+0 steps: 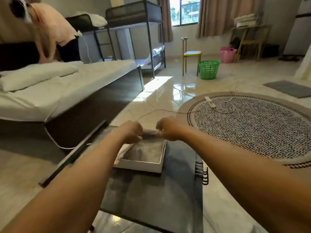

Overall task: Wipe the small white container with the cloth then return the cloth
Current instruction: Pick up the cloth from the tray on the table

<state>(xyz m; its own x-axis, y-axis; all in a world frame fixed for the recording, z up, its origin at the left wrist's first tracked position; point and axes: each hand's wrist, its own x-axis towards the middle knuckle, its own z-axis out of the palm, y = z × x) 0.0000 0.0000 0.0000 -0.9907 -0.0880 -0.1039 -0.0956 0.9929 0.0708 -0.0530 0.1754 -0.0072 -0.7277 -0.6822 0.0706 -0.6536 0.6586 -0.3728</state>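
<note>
A small white square container (139, 165) with low walls sits on a dark grey table (151, 199) in front of me. A grey cloth (146, 151) lies spread inside it and fills it, and a pale fold with a tag (122, 153) laps over the left wall. My left hand (130, 132) and my right hand (168, 129) are side by side at the container's far rim. Their fingers are curled and pinch the cloth's far edge. The fingertips are hidden behind the knuckles.
A low bed (58, 95) with white bedding runs along the left, where another person (48, 31) bends over. A round patterned rug (252, 128) with a power strip (210, 102) and cable lies to the right. Beyond stand a green basket (208, 69), a yellow chair (191, 54) and a bunk bed (134, 31).
</note>
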